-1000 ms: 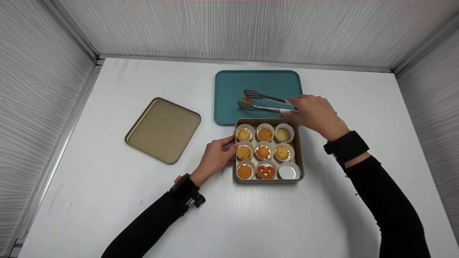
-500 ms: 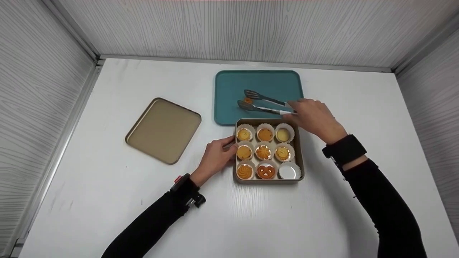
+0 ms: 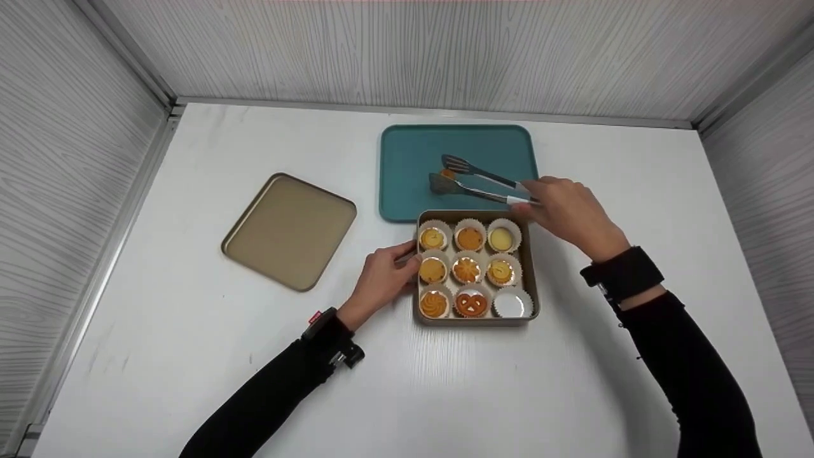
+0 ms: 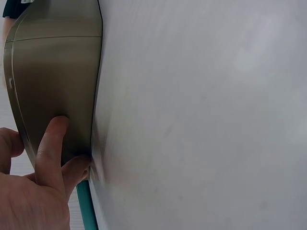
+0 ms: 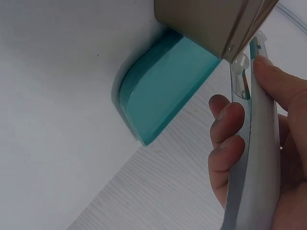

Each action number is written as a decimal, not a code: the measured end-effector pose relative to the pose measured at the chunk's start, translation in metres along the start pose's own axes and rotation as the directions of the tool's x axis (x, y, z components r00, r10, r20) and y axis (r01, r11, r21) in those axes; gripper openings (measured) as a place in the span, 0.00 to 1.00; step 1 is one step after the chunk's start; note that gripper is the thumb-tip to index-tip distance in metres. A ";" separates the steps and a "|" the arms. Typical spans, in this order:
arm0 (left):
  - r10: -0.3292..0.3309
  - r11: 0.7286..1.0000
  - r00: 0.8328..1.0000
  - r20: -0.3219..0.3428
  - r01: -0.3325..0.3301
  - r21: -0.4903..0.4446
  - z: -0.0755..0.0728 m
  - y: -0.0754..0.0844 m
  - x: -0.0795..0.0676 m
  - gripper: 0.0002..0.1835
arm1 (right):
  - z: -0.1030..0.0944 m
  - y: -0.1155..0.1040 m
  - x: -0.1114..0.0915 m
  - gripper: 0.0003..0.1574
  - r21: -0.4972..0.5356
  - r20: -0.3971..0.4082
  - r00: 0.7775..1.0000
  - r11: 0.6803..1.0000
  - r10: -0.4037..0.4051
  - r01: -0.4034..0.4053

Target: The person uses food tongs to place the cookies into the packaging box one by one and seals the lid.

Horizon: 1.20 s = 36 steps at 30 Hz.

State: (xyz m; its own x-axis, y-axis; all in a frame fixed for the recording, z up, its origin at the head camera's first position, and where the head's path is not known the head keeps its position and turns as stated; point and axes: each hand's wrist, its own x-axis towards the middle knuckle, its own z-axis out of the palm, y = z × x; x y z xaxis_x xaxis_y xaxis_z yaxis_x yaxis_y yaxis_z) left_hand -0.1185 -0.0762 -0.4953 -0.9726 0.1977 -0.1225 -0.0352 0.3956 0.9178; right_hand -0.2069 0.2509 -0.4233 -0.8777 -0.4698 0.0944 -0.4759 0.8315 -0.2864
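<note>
My right hand point(image 3: 569, 210) holds a pair of tongs point(image 3: 483, 194) over the teal tray, fingers and thumb wrapped round the white handles in the right wrist view. Between the dark tong heads is a small orange-brown cookie point(image 3: 448, 173), partly hidden; whether it is off the tray I cannot tell. My left hand point(image 3: 383, 275) holds the left wall of a gold square tin point(image 3: 477, 322), thumb at the rim and fingers against the outside in the left wrist view. Paper cups with cookies stand in rows in the tin. The front right cup point(image 3: 514, 304) has no cookie.
The teal tray point(image 3: 407, 146) lies behind the tin, close to its back wall. A gold square lid point(image 3: 289, 232) lies apart to the left on the white table point(image 3: 381, 394). Grey wood-grain panels point(image 3: 445, 57) stand at the back and sides.
My right hand and the tongs have shifted a little to the right, and the cookie has moved along between the tong heads. The left hand and tin have stayed put.
</note>
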 end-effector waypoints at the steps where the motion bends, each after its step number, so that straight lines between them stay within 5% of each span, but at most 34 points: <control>1: 0.003 1.000 1.000 -0.004 -0.003 0.007 0.000 0.000 0.000 0.26 | -0.001 0.000 -0.002 0.19 -0.004 -0.005 1.000 1.000 -0.003 0.003; 19: 0.001 1.000 1.000 0.001 -0.001 -0.006 0.002 -0.002 0.001 0.26 | -0.013 0.003 -0.037 0.26 -0.034 -0.072 0.997 0.999 0.002 -0.005; 36: -0.013 0.999 1.000 0.006 0.013 -0.029 0.001 -0.001 0.001 0.25 | -0.029 0.003 -0.089 0.26 -0.066 -0.203 0.974 0.994 -0.101 0.090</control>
State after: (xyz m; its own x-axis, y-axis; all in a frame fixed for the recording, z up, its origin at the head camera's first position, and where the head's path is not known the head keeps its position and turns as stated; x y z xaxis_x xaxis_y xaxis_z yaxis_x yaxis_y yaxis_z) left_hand -0.1188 -0.0756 -0.4963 -0.9706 0.1981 -0.1368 -0.0546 0.3721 0.9266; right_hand -0.1321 0.3037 -0.4051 -0.8179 -0.4816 0.3149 -0.5554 0.8038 -0.2131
